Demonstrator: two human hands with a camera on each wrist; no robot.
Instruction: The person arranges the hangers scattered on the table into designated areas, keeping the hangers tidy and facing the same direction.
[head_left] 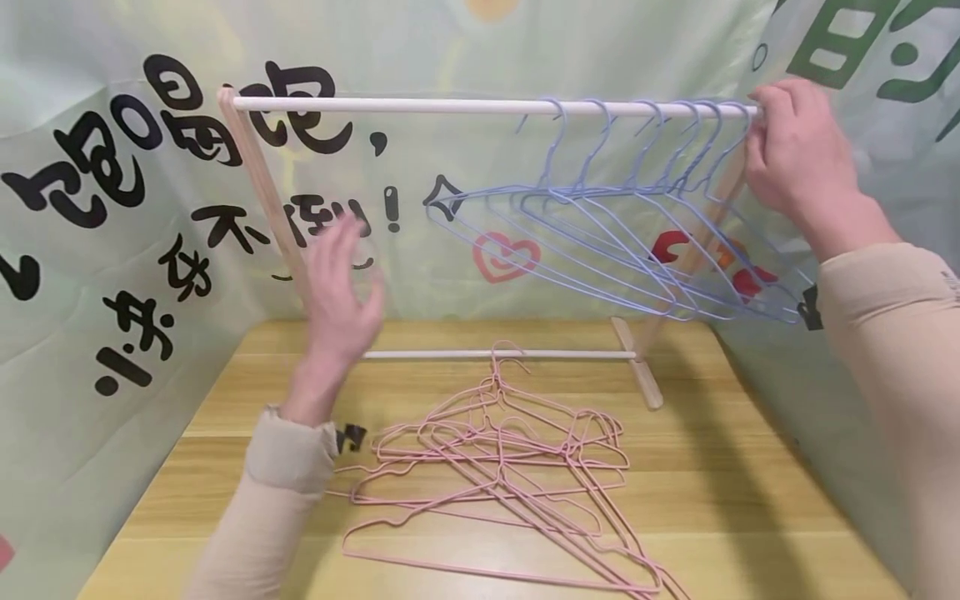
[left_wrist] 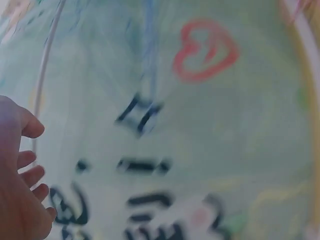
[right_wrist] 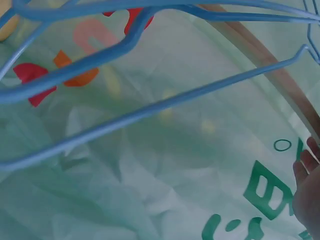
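Observation:
My right hand grips the top right corner of a clothes rack, its fingers curled over the end of the white bar. Several blue hangers hang by their hooks along the bar's right half, the last one close beside that hand. In the right wrist view, blue hanger arms cross close to the camera, and the hand shows at the right edge by the wooden post. My left hand, slightly blurred, is raised near the rack's left post with fingers extended and holding nothing.
Several pink hangers lie in a tangled pile on the wooden table, in front of the rack's lower bar. A wooden foot supports the rack at right. A printed cloth stands behind and along both sides.

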